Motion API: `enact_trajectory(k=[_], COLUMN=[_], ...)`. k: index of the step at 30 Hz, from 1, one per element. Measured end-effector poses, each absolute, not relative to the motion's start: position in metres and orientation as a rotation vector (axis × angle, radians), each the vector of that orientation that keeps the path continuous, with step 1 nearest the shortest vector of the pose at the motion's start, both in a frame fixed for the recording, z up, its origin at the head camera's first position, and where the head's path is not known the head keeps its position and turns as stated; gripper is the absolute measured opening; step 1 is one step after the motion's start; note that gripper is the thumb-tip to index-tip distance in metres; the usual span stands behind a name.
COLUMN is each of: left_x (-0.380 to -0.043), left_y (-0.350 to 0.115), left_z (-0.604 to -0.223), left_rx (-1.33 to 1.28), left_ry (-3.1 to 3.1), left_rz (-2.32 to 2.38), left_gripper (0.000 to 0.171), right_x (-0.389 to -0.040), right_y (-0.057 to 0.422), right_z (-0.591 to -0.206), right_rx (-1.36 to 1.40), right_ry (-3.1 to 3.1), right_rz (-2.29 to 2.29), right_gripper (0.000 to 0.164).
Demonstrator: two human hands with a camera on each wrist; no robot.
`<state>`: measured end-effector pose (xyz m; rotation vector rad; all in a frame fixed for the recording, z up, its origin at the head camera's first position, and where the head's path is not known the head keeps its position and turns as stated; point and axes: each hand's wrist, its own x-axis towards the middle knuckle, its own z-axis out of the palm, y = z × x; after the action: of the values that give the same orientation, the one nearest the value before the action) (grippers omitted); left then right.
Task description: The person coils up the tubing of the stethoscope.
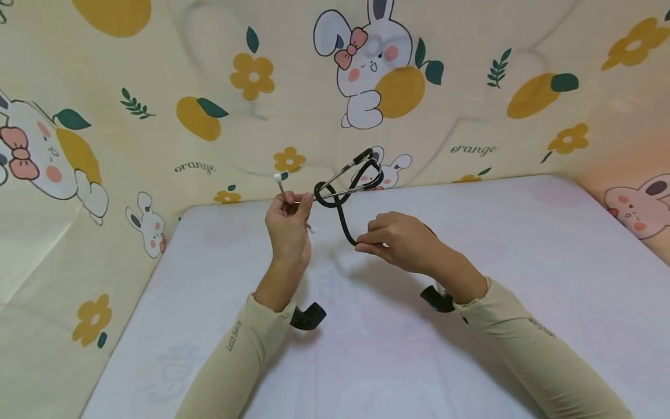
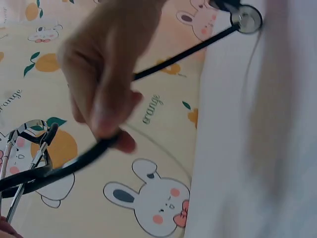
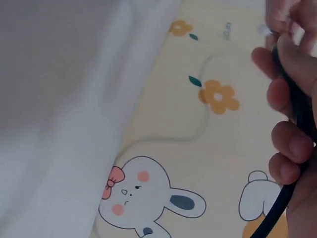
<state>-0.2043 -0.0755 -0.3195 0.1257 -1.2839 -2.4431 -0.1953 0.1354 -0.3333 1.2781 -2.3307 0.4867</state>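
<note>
Both hands hold a stethoscope with black tubing [image 1: 342,221] above the white-covered table. My left hand [image 1: 289,230] grips its metal ear tubes, and a white ear tip [image 1: 277,177] sticks up past the fingers. Another white ear tip [image 1: 312,230] shows just below that hand. Beyond the left hand, the tubing is looped around the metal tubes. My right hand [image 1: 400,241] pinches the tubing between thumb and fingers; in the right wrist view the other fingers curl around it. From the right hand the tubing runs on to the round chest piece [image 2: 246,19], seen in the left wrist view.
A white cloth covers the table [image 1: 366,355]. Behind it and at the sides hangs a cream cloth [image 1: 293,122] printed with rabbits, oranges and flowers. Black angled pieces [image 1: 307,316] stick out from both wrists, over the table.
</note>
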Motion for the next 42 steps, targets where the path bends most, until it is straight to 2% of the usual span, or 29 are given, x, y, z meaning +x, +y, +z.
enact_trajectory(k=[8,16,20,29,35,42], left_x=[-0.196,-0.197,-0.194,-0.194,-0.197,-0.200], left_y=[-0.075,-0.070,-0.070,-0.072,-0.073,-0.072], left_z=[-0.320,-0.331,-0.338,-0.354,-0.353,-0.345], left_rx=[0.198,0.211,0.153,-0.118,-0.245,-0.254], left_ry=[-1.281,-1.314,-1.458,-1.874,-1.944,-2.005], left_rz=[-2.541,-2.388,-2.214,-1.632,-1.515,-1.479], left_gripper=[0.028,0.035,0.037,0.029,0.025,0.022], right_x=[-0.188,-0.175,-0.166,-0.167,-0.173,-0.176], right_y=[0.127,0.119,0.115,0.121,0.137,0.147], right_z=[-0.341,-0.338,-0.335,-0.322,-0.309,-0.296], right_rx=[1.250,1.378,1.408,1.403,1.379,1.371], right_ry=[-2.438,-2.301,-2.213,-2.118,-2.093,-2.105], right_rz=[0.367,0.307,0.308,0.466,0.600,0.641], right_gripper=[0.013,0.018,0.020,0.010,0.010,0.030])
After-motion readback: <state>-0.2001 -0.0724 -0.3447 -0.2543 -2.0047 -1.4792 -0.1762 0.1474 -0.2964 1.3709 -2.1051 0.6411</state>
